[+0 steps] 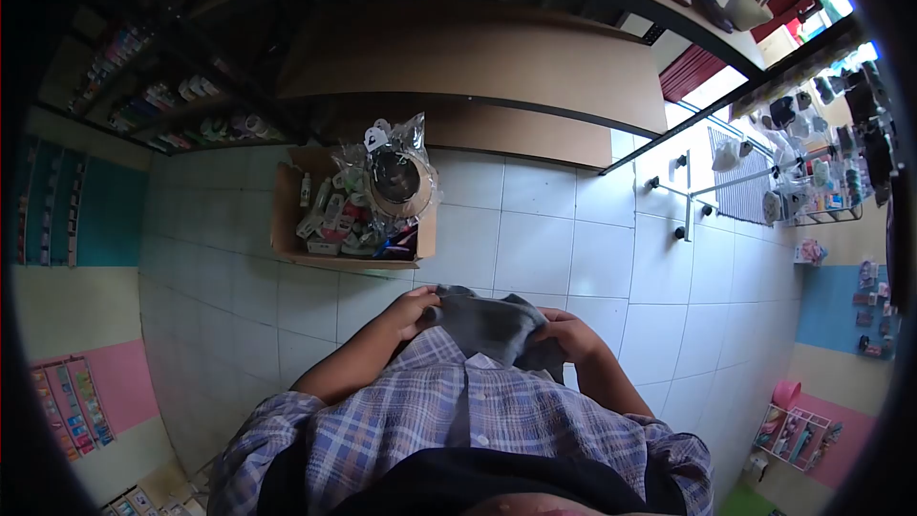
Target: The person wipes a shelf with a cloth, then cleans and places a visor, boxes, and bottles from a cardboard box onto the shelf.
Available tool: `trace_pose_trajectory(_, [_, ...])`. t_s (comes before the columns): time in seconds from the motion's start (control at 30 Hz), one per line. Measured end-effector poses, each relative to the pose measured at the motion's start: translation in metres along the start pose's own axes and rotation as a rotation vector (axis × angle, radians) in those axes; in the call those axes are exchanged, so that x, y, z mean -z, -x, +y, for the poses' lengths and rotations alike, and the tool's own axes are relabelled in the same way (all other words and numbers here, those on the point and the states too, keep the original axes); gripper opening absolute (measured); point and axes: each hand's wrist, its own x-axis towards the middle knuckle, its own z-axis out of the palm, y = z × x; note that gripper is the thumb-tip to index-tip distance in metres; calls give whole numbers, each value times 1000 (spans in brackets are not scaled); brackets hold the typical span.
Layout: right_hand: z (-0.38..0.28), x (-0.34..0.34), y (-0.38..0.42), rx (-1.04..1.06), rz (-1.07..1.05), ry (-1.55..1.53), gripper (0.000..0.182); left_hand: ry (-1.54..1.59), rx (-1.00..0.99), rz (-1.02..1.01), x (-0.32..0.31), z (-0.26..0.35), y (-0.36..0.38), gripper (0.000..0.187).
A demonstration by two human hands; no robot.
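Observation:
A grey cloth [482,323] is stretched between my two hands, close in front of my plaid shirt. My left hand [413,311] grips its left side, fingers closed on the edge. On the opposite side, my right hand [567,333] is closed on the cloth, which hangs down a little beneath it. Beyond my hands, on the floor, stands an open cardboard box [426,241] holding bottles and small packaged goods. A plastic-wrapped item with a round dark opening [396,177] lies on top of the box's right part.
Ahead is a shelving unit with bare brown boards [468,57]; bottles [196,88] line its left shelves. A wheeled rack base [690,196] stands on the tiled floor [535,248] at right, near hanging packaged goods [812,148]. Wall racks [72,406] hang at left.

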Motion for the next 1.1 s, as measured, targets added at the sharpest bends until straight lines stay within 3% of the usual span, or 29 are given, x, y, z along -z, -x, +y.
trace_pose_trajectory(0.1, [17,28,-52,79,-134,27,45,72,28,-95,17,-25,-73,29])
trace_pose_trajectory(0.17, [24,36,-74,155,-154,-26,48,193,-11,-334,36,-41,-114,29])
trace_pose_trajectory(0.23, [28,57,-93,205,-209,-19,43,79,19,-308,55,-43,-151,26])
trace_pose_trajectory(0.3, [26,73,-109,328,-247,150,40,3,137,-163,62,-34,-170,26])
trace_pose_trajectory(0.37, [18,82,-117,493,-275,375,51,70,103,-206,61,-20,-191,28])
trace_pose_trajectory(0.4, [11,74,-112,547,-222,505,54,91,-3,-336,59,-13,-194,29])
trace_pose_trajectory(0.43, [5,69,-105,582,-201,523,54,115,-110,-467,57,-6,-192,30])
trace_pose_trajectory(0.5, [-7,70,-98,683,-202,556,52,329,-123,-712,49,18,-184,34])
trace_pose_trajectory(0.57, [-21,77,-77,621,-66,638,50,310,-210,-618,7,44,-127,40])
trace_pose_trajectory(0.63, [-33,58,-59,608,160,768,44,176,-310,-489,38,73,-121,45])
trace_pose_trajectory(0.7, [-35,37,-42,618,275,877,39,7,-311,-583,56,88,-100,46])
trace_pose_trajectory(0.73, [-36,43,-43,640,263,984,36,-172,-317,-677,56,92,-90,47])
trace_pose_trajectory(0.83, [-35,64,-49,606,115,917,44,-226,-278,-771,40,77,-57,48])
trace_pose_trajectory(0.87, [-35,53,-53,635,68,868,40,-403,-684,-512,40,61,-38,52])
trace_pose_trajectory(0.9, [-35,46,-58,641,61,871,40,-408,-692,-510,41,61,-36,52])
trace_pose_trajectory(0.97, [-38,41,-66,614,-87,661,33,195,-313,-793,39,64,-41,52])
trace_pose_trajectory(1.1, [-72,37,-105,667,-274,363,32,43,-176,-713,3,105,-25,48])
